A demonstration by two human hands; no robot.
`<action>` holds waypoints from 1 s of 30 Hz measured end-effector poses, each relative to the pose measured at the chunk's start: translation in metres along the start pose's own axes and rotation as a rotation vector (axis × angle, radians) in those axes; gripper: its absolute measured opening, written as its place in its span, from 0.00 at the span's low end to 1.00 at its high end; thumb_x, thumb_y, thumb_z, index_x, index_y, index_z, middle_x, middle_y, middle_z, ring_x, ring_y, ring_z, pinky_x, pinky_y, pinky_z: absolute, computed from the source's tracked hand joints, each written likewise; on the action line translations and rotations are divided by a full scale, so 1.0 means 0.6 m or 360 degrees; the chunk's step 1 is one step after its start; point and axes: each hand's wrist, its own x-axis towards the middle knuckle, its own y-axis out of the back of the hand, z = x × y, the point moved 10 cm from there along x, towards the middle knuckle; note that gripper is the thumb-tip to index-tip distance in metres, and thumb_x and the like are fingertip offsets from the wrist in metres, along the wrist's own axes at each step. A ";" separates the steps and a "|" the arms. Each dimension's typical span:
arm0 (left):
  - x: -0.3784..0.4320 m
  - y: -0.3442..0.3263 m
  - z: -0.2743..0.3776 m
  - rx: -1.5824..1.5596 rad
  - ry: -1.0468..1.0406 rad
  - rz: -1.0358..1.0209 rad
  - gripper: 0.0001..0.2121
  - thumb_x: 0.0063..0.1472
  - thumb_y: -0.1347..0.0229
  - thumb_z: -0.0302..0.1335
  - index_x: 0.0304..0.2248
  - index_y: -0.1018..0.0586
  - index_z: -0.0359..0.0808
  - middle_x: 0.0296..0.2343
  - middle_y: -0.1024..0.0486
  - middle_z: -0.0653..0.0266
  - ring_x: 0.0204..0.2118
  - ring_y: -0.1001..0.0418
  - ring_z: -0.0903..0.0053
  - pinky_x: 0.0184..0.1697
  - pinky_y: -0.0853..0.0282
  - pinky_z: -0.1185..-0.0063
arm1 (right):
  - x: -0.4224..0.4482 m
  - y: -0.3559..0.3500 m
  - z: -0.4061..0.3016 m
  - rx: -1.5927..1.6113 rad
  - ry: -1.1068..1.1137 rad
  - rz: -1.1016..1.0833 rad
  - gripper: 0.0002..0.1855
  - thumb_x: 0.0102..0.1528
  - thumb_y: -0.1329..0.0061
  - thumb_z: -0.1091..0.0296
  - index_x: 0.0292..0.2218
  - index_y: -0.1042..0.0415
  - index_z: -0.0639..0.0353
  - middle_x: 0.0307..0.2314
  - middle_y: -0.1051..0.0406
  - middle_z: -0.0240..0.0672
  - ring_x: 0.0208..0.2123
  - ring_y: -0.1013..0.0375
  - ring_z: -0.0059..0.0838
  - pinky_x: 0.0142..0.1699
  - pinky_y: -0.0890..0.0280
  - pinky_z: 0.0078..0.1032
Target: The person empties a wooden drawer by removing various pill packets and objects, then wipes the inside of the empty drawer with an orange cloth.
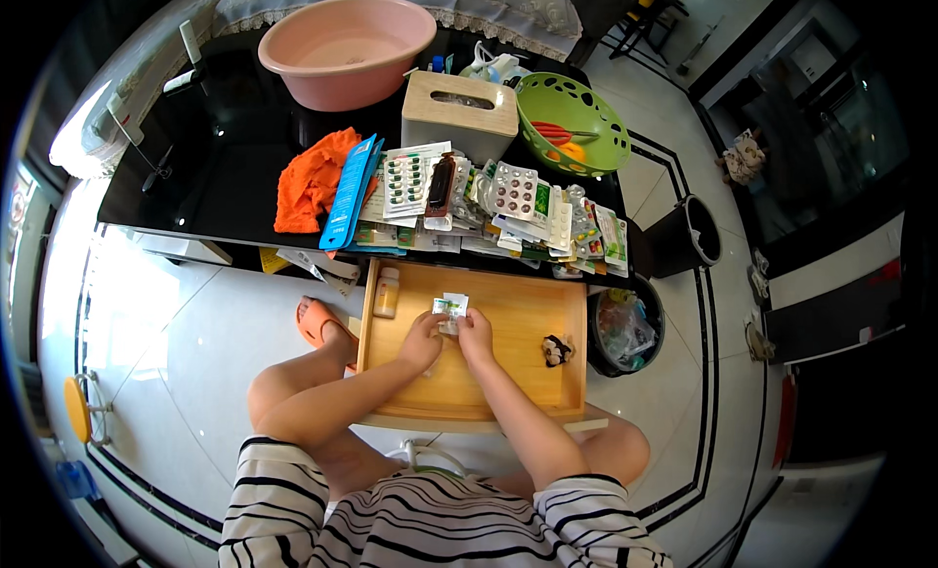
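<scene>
My left hand (423, 341) and my right hand (475, 335) pinch small white-and-green medicine packets (450, 306) between them, over an open wooden drawer (513, 289). Inside the drawer a small bottle with a white cap (386, 295) lies at the back left, and a small dark and beige bundle (558, 350) is at the right. Behind the drawer, a heap of pill blister packs (514, 191) covers the front of the black glossy table (220, 180). A blister of green-and-white capsules (404, 180) and a dark brown ampoule pack (440, 183) are on its left part.
A blue flat package (350, 194) and an orange cloth (311, 180) lie left of the heap. Behind stand a pink basin (344, 48), a tissue box (459, 114) and a green basket (612, 121) with red-handled scissors (553, 132). A lined trash bin (626, 330) stands right of the drawer.
</scene>
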 end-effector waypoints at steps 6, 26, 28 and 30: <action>-0.030 0.006 0.072 0.0030 -0.0088 -0.0048 0.17 0.53 0.54 0.17 0.43 0.25 0.36 0.48 0.37 0.52 0.49 0.34 0.60 0.50 0.34 0.74 | -0.041 0.021 -0.020 0.0134 -0.0111 -0.0067 0.08 0.61 0.60 0.74 0.41 0.33 0.66 0.32 0.28 0.36 0.31 0.28 0.22 0.35 0.30 0.21; -0.161 0.017 0.308 -0.0116 -0.0779 0.0125 0.16 0.56 0.48 0.15 0.45 0.32 0.34 0.43 0.36 0.55 0.44 0.33 0.68 0.40 0.31 0.77 | -0.223 0.119 -0.226 0.0542 0.0307 0.0022 0.08 0.61 0.59 0.74 0.40 0.33 0.66 0.34 0.29 0.33 0.35 0.29 0.18 0.41 0.33 0.19; -0.161 0.005 0.324 -0.0135 -0.0776 0.0146 0.18 0.56 0.47 0.15 0.46 0.34 0.34 0.43 0.36 0.56 0.44 0.33 0.69 0.40 0.31 0.78 | -0.231 0.133 -0.243 0.0516 0.0310 0.0014 0.08 0.60 0.59 0.75 0.41 0.33 0.66 0.35 0.29 0.32 0.36 0.29 0.17 0.42 0.32 0.19; -0.153 -0.006 0.346 -0.0213 -0.0764 0.0180 0.20 0.55 0.47 0.15 0.48 0.34 0.35 0.45 0.36 0.57 0.44 0.34 0.71 0.40 0.31 0.79 | -0.233 0.160 -0.268 0.0571 0.0427 0.0086 0.10 0.61 0.59 0.73 0.42 0.32 0.66 0.32 0.28 0.34 0.35 0.29 0.17 0.39 0.34 0.18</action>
